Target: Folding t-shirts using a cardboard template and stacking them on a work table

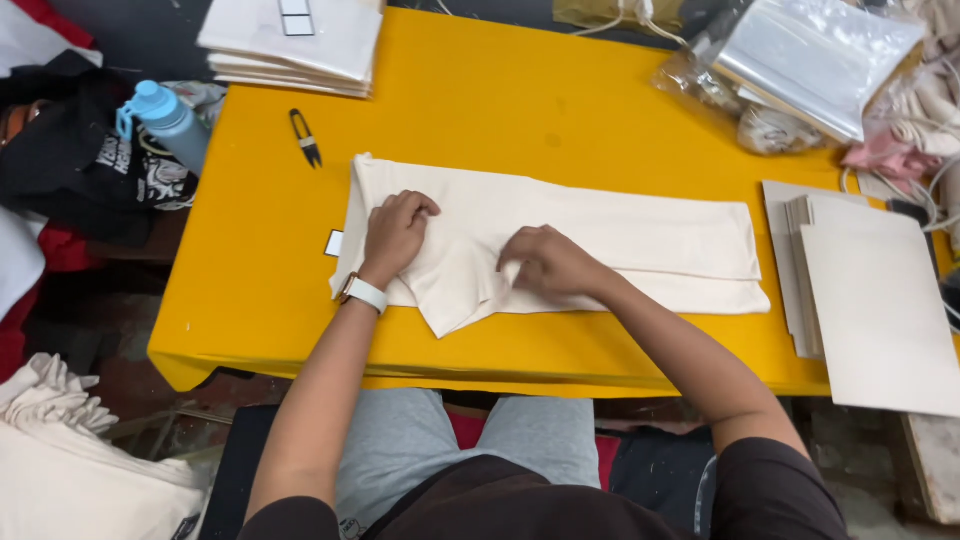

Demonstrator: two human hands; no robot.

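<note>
The cream cloth piece (pixel 560 235) lies folded lengthwise across the middle of the yellow counter (pixel 480 110), and both hands press on its left half: the left hand (pixel 397 232) flat with fingers curled on the fabric, the right hand (pixel 548 262) pinching a fold just right of it, so each grip is closed on cloth. This looks like mid-fold; finishing it would call for smoothing the loose corner hanging off the cloth's near edge.

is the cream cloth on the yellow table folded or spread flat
Folded: the cloth lies in stacked layers, edges stepped along its right end, under both hands.
</note>
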